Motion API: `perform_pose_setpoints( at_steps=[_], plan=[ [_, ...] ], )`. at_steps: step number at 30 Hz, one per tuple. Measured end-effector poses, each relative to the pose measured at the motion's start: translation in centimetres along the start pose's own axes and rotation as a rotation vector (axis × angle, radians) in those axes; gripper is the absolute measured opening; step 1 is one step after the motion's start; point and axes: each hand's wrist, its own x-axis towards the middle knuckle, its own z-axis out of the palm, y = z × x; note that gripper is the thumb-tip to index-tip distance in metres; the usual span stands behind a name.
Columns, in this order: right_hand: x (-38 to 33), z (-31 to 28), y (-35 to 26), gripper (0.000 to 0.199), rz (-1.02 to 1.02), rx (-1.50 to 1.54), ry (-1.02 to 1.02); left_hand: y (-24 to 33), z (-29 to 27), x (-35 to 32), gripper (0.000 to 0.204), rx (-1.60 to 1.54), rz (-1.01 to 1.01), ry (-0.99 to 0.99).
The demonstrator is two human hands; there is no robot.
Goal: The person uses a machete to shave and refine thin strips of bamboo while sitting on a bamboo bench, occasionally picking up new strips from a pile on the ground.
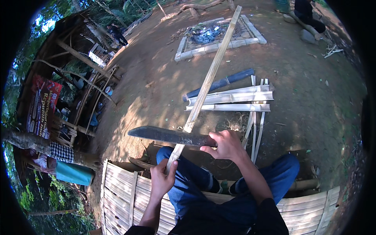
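My left hand (163,175) is closed round the near end of a long, pale bamboo strip (211,74), which slants up and away to the right. In my right hand (227,145) is a machete (164,135) with a broad dark blade pointing left. The blade lies across the strip, a little beyond my left hand, and covers part of it. My fingers hide most of the machete's handle. Both hands are above my knees in blue jeans (184,188).
I sit on a slatted bamboo bench (121,196). Split bamboo halves (231,97) and a dark bamboo pole (219,84) lie on the ground ahead. Beyond them is a bordered fire pit (219,49). A wooden shelter (74,55) stands left; people are at far left and far right.
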Motion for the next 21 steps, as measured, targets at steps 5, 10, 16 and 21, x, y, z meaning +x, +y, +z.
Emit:
perform_pose_setpoints(
  at_steps=[5, 10, 16, 21],
  plan=[
    [0.3, 0.8, -0.4, 0.056, -0.153, 0.006, 0.123, 0.6, 0.1, -0.1, 0.029, 0.012, 0.079, 0.013],
    [0.0, 0.6, 1.9, 0.049, 0.217, 0.099, 0.120, -1.1, -0.2, -0.2, 0.030, 0.005, 0.013, -0.026],
    [0.3, 0.6, -1.5, 0.064, -0.212, -0.056, 0.073, -1.4, 1.0, 0.5, 0.028, 0.020, 0.306, 0.109],
    [0.0, 0.9, 1.2, 0.056, 0.015, 0.056, 0.120, 0.3, 0.0, 0.7, 0.030, 0.039, 0.050, 0.015]
  ],
)
